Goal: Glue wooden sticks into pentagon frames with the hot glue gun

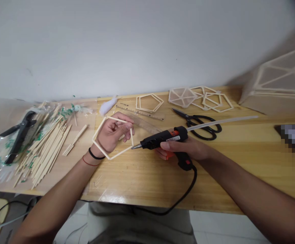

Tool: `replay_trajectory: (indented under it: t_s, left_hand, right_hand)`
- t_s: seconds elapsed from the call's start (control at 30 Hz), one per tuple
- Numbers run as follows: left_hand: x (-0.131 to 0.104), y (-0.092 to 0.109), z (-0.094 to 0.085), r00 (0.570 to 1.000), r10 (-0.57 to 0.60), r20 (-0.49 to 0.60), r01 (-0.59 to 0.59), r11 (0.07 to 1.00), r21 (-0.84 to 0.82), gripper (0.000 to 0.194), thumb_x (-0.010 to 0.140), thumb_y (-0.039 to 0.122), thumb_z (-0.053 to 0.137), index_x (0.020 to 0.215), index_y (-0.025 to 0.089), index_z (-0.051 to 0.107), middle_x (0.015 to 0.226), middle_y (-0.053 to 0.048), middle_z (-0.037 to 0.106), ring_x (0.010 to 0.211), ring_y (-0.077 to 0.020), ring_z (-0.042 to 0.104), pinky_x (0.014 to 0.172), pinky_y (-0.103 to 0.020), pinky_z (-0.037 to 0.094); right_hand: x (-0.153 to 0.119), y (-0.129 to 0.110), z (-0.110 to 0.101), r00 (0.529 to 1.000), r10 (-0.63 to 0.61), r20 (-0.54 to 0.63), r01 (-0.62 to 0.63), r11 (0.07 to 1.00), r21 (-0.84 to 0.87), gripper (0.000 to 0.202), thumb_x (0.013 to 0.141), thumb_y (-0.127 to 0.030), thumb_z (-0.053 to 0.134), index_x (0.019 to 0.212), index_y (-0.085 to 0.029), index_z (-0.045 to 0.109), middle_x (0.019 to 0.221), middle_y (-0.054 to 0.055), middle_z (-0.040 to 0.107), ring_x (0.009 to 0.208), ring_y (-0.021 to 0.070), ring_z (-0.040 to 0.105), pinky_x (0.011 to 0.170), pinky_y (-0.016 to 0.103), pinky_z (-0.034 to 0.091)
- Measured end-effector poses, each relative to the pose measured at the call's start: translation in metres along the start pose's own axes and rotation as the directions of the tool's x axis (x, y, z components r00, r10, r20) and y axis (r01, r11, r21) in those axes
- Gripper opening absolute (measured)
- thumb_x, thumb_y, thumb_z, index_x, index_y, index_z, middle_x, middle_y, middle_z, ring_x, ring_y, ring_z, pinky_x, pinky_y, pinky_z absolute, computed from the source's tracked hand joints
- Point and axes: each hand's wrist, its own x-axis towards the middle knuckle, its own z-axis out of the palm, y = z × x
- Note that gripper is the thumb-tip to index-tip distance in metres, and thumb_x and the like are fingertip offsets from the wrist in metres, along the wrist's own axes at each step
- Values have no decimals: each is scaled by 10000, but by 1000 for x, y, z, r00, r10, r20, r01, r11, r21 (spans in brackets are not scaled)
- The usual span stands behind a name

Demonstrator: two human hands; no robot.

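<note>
My left hand [115, 132] pinches a pentagon frame of thin wooden sticks [101, 150] by its upper right side, holding it up over the table. My right hand [177, 149] is wrapped round the grip of a black and orange hot glue gun [160, 139], with the fingers partly hidden behind it. The gun's metal nozzle meets the frame's lower right corner or lies very close to it; I cannot tell whether glue is flowing. From the gun's back sticks out a long translucent glue stick [223, 122], and its black cord [191, 184] hangs down past the table edge.
Many loose wooden sticks [50, 149] and a black-handled cutter [20, 139] lie at the left. Behind my hands are a clear ruler [139, 113] and other pentagon frames [149, 103]. Black scissors [200, 123] sit beyond the gun. A covered stick structure [279, 81] stands far right.
</note>
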Motion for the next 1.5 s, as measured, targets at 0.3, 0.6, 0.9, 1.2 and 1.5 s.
replay_trajectory:
  t_s: [0.3,0.6,0.9,1.2,1.5]
  left_hand:
    - [0,2,1,1000,9,21,-9,1000,-20,221,938,356,834,952,160,732,679,-1,748,487,-73,615,460,-158,475]
    - [-1,2,3,1000,-10,21,10,1000,4,256,920,381,851,944,162,723,676,4,744,491,-76,621,470,-165,491]
    - [0,4,3,1000,-2,-16,3,1000,30,276,915,409,851,946,168,720,668,3,741,482,-79,611,464,-168,480]
    - [-1,2,1,1000,22,10,-22,1000,22,225,937,377,832,956,176,733,672,0,738,491,-83,615,466,-173,481]
    - [-1,5,2,1000,16,12,-16,998,56,236,935,394,831,951,177,738,659,-2,734,486,-86,612,465,-179,480]
  right_hand:
    - [0,-3,2,1000,16,-19,-16,1000,-20,482,946,-582,764,711,-169,680,647,9,606,611,149,557,574,292,455]
    - [1,-2,1,1000,-2,-22,2,1000,-7,458,956,-546,770,717,-162,696,649,7,629,614,136,574,590,277,451]
    - [1,-2,0,1000,-7,-8,7,1000,12,463,954,-553,772,724,-158,696,650,11,629,612,138,582,586,280,461]
    - [1,-4,3,998,49,-26,-49,999,11,490,922,-599,787,704,-170,694,631,3,609,593,142,560,570,290,458]
    - [1,-3,0,998,55,-27,-55,998,-26,504,921,-607,786,709,-157,706,639,11,630,608,142,582,589,284,469]
